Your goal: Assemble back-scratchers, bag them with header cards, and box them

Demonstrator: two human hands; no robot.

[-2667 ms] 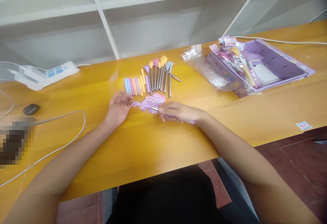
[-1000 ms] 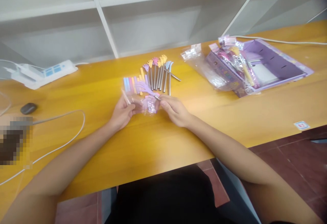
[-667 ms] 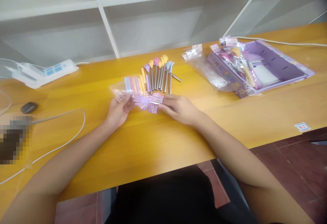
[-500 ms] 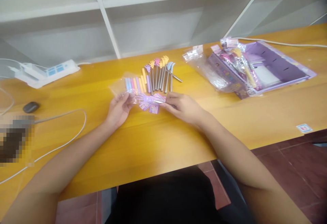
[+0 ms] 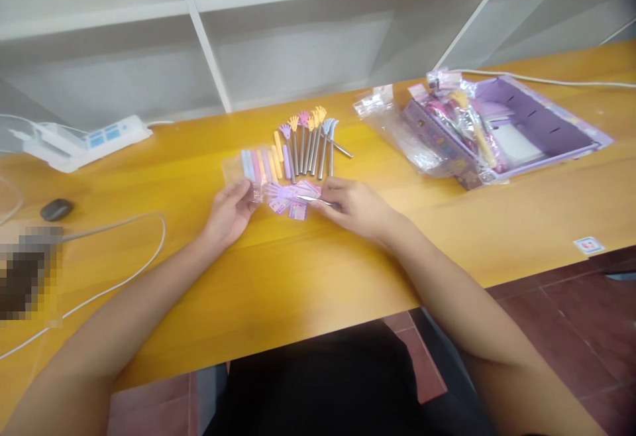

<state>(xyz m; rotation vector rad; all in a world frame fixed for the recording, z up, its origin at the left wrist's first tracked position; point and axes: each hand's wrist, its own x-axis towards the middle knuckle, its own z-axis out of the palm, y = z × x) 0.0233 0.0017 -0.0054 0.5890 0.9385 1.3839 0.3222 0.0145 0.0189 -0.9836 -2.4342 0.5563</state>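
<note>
My left hand (image 5: 229, 212) is closed on the edge of a clear plastic bag (image 5: 232, 168), thumb on top. A thin silver rod (image 5: 312, 199) is pinched in my right hand (image 5: 354, 205); at its left end lies a purple hand-shaped head (image 5: 279, 192), like a back scratcher, near the bag's opening. Small purple printed cards (image 5: 298, 211) lie beneath it. Just beyond are several back scratchers (image 5: 311, 148) with metal rods and yellow, pink, purple and blue hand heads. Beside them is a row of pastel stick-shaped handles (image 5: 261, 165), partly seen through the bag.
A purple box (image 5: 551, 128) at right holds bagged items (image 5: 470, 124), with clear packaging (image 5: 392, 124) beside it. At left are a white power strip (image 5: 92, 141), a black mouse (image 5: 57, 209) and a loose white cable (image 5: 161, 244). Shelving stands along the back.
The bag in my left hand has shifted slightly and hangs flatter over the pastel handles. My right hand keeps its pinch on the rod. The whole view has moved a little.
</note>
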